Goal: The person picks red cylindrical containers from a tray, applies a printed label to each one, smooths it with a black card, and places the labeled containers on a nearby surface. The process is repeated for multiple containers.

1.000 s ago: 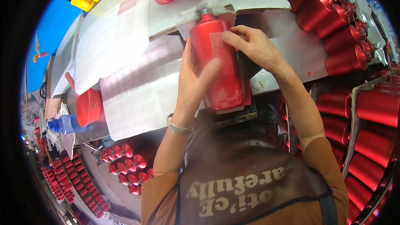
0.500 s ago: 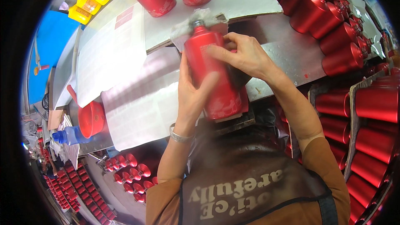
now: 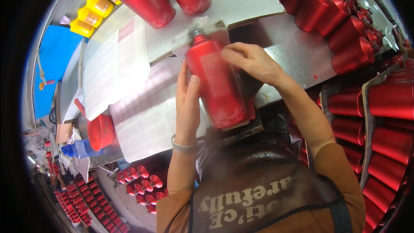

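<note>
A glossy red bottle [image 3: 217,90] with a metallic neck and a pale rectangular panel on its front leans in front of me, neck pointing away. Its lower part bears a pale pattern. My left hand [image 3: 187,108] is at its left side, thumb by the near edge and fingers along the flank, partly hidden. Over the bottle's upper right edge, my right hand [image 3: 254,62] has thumb and fingers pinched together; what they hold, if anything, cannot be made out. A crumpled whitish cloth [image 3: 207,26] lies behind the neck.
Large printed sheets [image 3: 114,67] cover the left of the table. A red dipper [image 3: 100,131] and a blue bottle [image 3: 79,149] are near its left edge. Yellow bottles [image 3: 100,4] stand far left. Red bottles [image 3: 317,8] crowd the far right, and more fill racks [image 3: 390,99] beside me.
My left thumb has drawn back from the bottle's front to its left edge. My right hand has shifted slightly, uncovering the pale panel. The whole view has shifted a little.
</note>
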Demonstrator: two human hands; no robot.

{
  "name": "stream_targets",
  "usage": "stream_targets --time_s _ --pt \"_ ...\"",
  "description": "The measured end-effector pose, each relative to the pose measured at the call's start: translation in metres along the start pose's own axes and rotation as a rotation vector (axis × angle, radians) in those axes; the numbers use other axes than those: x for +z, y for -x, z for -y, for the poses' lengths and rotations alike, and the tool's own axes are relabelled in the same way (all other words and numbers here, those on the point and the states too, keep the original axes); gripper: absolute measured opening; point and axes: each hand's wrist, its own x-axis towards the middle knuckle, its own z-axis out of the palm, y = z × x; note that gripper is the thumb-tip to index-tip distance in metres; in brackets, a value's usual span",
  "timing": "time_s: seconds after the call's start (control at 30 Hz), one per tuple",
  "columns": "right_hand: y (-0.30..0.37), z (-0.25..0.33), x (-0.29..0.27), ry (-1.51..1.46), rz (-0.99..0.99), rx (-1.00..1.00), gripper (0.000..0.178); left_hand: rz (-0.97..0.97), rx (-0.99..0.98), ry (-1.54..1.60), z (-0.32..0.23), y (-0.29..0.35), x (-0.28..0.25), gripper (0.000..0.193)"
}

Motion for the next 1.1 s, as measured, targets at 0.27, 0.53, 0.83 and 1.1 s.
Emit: stream_targets --time_s 0.27,0.53,0.83,1.1 --pt "0.013 -0.013 -0.001 -0.071 0.062 0.053 0.055 -0.062 0.004 -0.107 -0.006 -0.015 0.001 0.071" --pt "0.008 0.007 0.007 0.105 -0.021 0.014 0.076 -0.199 0.016 -0.288 -0.012 -0.024 0.015 0.074" --pt "0.009 0.010 0.009 0.142 -0.035 -0.002 0.084 -0.200 0.047 -0.255 -0.004 -0.029 0.011 0.081" --pt "0.009 0.006 0.010 0.142 -0.040 -0.010 0.084 -0.211 0.044 -0.283 -0.004 -0.031 0.011 0.082"
